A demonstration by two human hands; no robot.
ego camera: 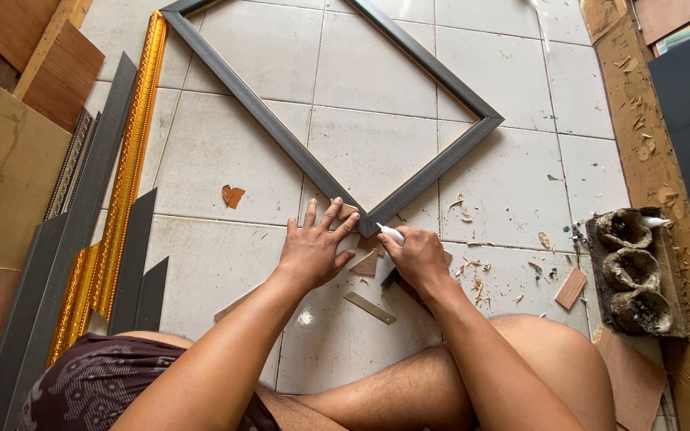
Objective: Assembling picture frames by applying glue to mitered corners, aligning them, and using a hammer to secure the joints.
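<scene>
Left hand (313,251) is spread flat, fingers splayed, pressing a small wooden triangle (348,211) at the bottom corner of the grey picture frame (409,189), which lies on the white tile floor (225,160). Right hand (417,257) is closed around a white glue tube (390,233), nozzle at that corner. Another wood triangle (365,264) and a metal strip (370,308) lie between the hands. Gold moulding (125,175) lies left.
</scene>
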